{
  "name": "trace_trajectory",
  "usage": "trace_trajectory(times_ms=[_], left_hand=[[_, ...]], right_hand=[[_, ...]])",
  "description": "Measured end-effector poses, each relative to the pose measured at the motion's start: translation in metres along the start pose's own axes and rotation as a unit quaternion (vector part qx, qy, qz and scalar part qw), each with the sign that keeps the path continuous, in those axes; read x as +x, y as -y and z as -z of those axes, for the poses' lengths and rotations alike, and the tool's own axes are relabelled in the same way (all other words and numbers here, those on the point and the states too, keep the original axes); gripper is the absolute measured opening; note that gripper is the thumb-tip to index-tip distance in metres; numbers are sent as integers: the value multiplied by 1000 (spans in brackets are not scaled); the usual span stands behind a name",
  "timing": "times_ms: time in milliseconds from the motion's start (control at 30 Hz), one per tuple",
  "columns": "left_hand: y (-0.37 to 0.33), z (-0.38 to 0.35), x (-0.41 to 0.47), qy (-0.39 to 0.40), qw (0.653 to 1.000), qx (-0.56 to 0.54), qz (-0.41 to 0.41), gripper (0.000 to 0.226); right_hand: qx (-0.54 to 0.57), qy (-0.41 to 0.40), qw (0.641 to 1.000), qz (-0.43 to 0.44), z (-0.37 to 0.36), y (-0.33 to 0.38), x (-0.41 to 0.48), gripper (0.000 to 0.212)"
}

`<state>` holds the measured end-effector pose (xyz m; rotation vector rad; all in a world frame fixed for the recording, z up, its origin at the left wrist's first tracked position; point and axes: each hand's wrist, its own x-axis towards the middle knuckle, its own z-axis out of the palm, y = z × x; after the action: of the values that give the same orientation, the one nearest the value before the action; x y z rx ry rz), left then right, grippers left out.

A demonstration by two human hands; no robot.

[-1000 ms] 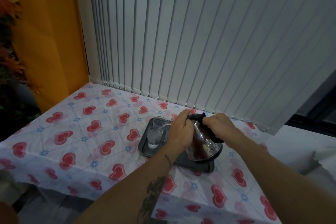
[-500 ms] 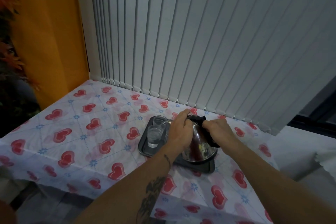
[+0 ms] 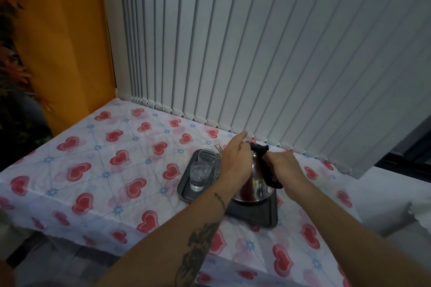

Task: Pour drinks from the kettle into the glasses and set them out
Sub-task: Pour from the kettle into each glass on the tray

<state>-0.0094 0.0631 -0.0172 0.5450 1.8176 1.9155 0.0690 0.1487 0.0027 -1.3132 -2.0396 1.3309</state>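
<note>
A shiny steel kettle with a black handle stands on the right half of a dark metal tray. My right hand grips the black handle. My left hand rests over the kettle's top and spout side, hiding the lid. The spout tip points left, above the glasses. Two clear glasses stand on the tray's left half: the near glass holds some clear liquid, the far glass is right behind it. A third glass is partly hidden behind my left hand.
The table wears a white cloth with red hearts. White vertical blinds hang close behind the tray. An orange wall bounds the far left, with red-leaved foliage beside it. The table's near edge drops off at the lower left.
The kettle has tipped back from its pour towards upright, and its spout has lifted away from the near glass. Both hands have stayed on the kettle.
</note>
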Motion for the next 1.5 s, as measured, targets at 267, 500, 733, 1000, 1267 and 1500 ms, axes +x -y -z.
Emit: trace_trajectory(times_ms=[267,500,733,1000,1267,1500], left_hand=[[-7,-3,21,12,1000,9,14,46],[7,1,32,52,998,39,25,53],[16,1,36,46,997,37,53,64],[17,-5,39,43,998,26,41,56],[14,-10,43,40,998,24,39,65],[12,-10,45,31,999,1,44,63]], right_hand=[[-11,-3,1000,6,-2,19,18,23],[-57,8,998,4,-9,23,31,22],[-132,16,991,24,-12,26,41,26],[-177,26,983,40,-5,35,49,28],[-219,42,973,52,2,45,57,27],[-245,52,966,62,4,54,62,28]])
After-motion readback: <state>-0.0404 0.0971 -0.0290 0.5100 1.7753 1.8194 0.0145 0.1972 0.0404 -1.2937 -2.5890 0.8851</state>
